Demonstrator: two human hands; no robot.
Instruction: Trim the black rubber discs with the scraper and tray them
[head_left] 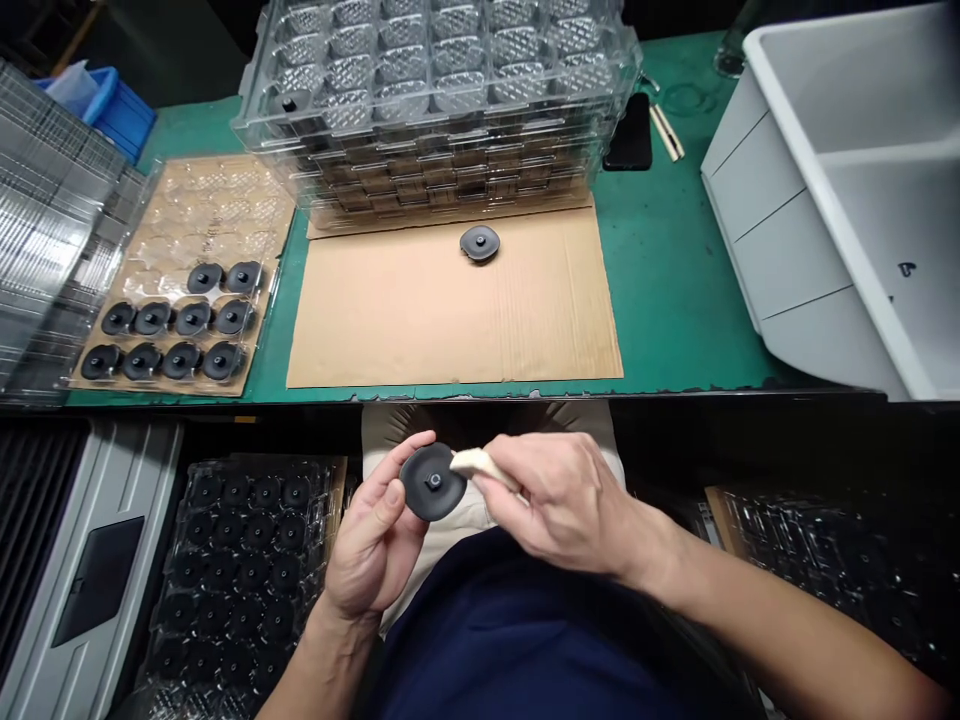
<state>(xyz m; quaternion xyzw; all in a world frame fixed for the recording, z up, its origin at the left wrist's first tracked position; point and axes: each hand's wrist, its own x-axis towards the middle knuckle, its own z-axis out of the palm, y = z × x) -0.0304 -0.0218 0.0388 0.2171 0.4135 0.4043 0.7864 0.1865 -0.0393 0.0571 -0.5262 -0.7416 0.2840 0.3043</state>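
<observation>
My left hand (375,540) grips a round black disc (442,503) by its edge, its face with a small raised centre hub turned up. In my right hand (559,495) is a cream-coloured, flat-tipped piece (474,461), pinched between thumb and fingers; its exact kind cannot be made out. The tip of this piece meets the disc's right rim. Both hands are held above my lap, in front of the table edge. A second black disc (480,243) lies on the cardboard sheet (382,310) on the table.
A stack of clear trays (442,150) stands at the back. To the left, a clear tray (199,215) holds several black discs. A phone (631,135) lies near the large pale bin (780,180). Below the table, more trays (247,540) hold discs.
</observation>
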